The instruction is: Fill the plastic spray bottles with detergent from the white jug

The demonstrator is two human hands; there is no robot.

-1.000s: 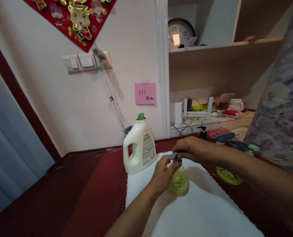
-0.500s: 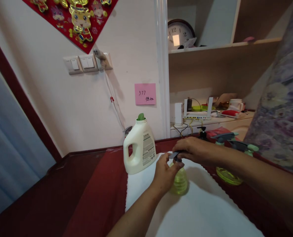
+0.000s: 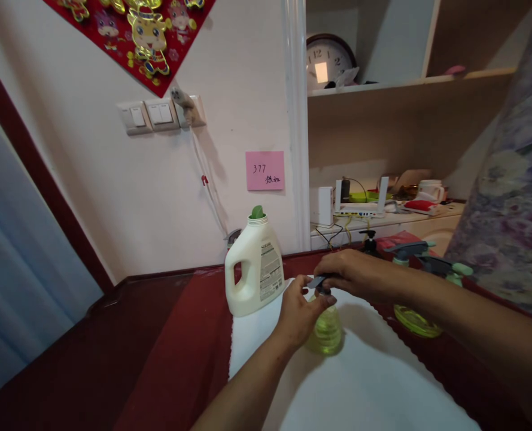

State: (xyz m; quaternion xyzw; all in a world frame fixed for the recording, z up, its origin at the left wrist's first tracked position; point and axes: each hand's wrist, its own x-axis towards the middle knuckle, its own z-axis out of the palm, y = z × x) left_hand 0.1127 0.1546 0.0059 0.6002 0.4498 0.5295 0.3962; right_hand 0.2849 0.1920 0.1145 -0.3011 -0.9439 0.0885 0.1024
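Note:
A clear bottle of yellow-green liquid (image 3: 327, 334) stands upright on a white cloth (image 3: 382, 377). Around its neck wrap the fingers of my left hand (image 3: 296, 312). My right hand (image 3: 344, 269) is closed over the dark grey spray head (image 3: 316, 282) at the top, which it partly hides. From this angle I cannot tell how firmly the head sits on the neck. To the left, a white detergent jug (image 3: 252, 275) with a handle stands uncapped, something green poking out of its mouth.
Beyond my right forearm stand spray bottles (image 3: 416, 321) with grey-green heads and a black pump dispenser (image 3: 370, 239). A dark red table (image 3: 171, 353) lies under the cloth. Behind it are a white router (image 3: 359, 208) on a shelf and a pink note (image 3: 264, 171) on the wall.
Both hands keep their grip on the bottle and spray head. The whole view has shifted very slightly; nothing else has visibly moved.

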